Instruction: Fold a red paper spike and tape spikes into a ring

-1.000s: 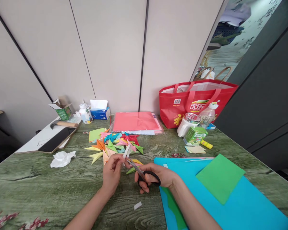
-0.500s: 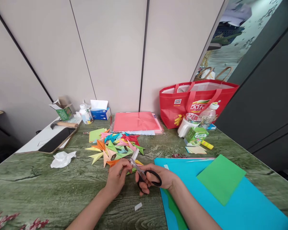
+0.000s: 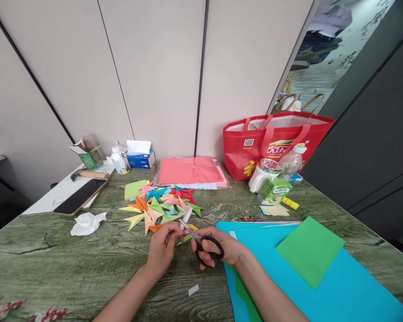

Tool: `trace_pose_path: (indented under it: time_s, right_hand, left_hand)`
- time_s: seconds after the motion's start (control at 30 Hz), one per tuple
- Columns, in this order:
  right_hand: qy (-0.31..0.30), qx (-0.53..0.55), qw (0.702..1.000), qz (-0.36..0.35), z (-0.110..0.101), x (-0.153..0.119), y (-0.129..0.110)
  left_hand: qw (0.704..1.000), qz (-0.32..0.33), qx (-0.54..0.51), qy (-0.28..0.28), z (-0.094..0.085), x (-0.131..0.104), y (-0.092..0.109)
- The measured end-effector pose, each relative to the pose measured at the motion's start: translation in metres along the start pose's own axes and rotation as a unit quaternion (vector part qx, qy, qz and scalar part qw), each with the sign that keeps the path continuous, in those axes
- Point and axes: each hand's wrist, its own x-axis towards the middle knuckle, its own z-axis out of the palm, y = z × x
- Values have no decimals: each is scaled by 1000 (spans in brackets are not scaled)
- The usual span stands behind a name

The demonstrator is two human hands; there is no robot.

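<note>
Blue sheet (image 3: 322,299): 1 on show, R of folded-paper pile (image 3: 156,204); prob. kept there for easy reach.
Red bag (image 3: 257,150): 1, behind & R of pile, likely stood back out of the way.
Folded-paper pile: 1 heap, many pcs overlapping, exact no. can't tell.
Green square (image 3: 310,250): 1, R of pile, flat on blue sheet.
R hand (image 3: 221,241): nr side of pile; fingers curled round scissors (image 3: 190,231), some hidden.
L hand (image 3: 161,250): front of pile; thumb & finger pinching white strip (image 3: 187,215), seemingly to steady it.
Scissors: 1 pr, pile's nr edge, angled at strip.
White strip: 1, nr edge of pile.
White scrap (image 3: 193,290): 1, loose, front of pile.
</note>
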Motion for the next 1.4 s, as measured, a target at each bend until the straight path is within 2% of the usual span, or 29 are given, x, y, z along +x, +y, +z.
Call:
trace_pose_path:
  time_s: [0.13,0.27,0.4,0.5,0.7,0.87,1.0,1.2,1.4]
  right_hand:
    - [-20,-56,998,-33,1,3,-4]
    - [-17,-64,996,-55,-2,1,-5]
    - [-15,-21,995,-96,-4,-1,-4]
    - [20,9,993,-116,-5,-2,-4]
    - [126,43,985,-106,-6,3,-4]
    - [224,66,965,-116,-2,10,-5]
    - [241,142,952,-125,-7,13,-3]
    - [256,262,920,-143,-13,13,-3]
    - [256,281,915,-138,-12,13,-4]
  left_hand:
    - [997,-46,-62,17,3,0,2]
    - [989,-80,-120,-28,4,1,6]
    - [983,-80,-163,-40,7,-1,8]
    - [980,-84,-174,-50,8,-1,8]
    - [981,-70,-168,-66,7,-2,5]
    - [984,-55,-155,-62,7,-4,2]
    - [984,-57,-156,-59,8,-4,5]
    - [987,-20,-123,-97,5,-4,8]
    - [988,-21,-154,-23,8,-4,7]
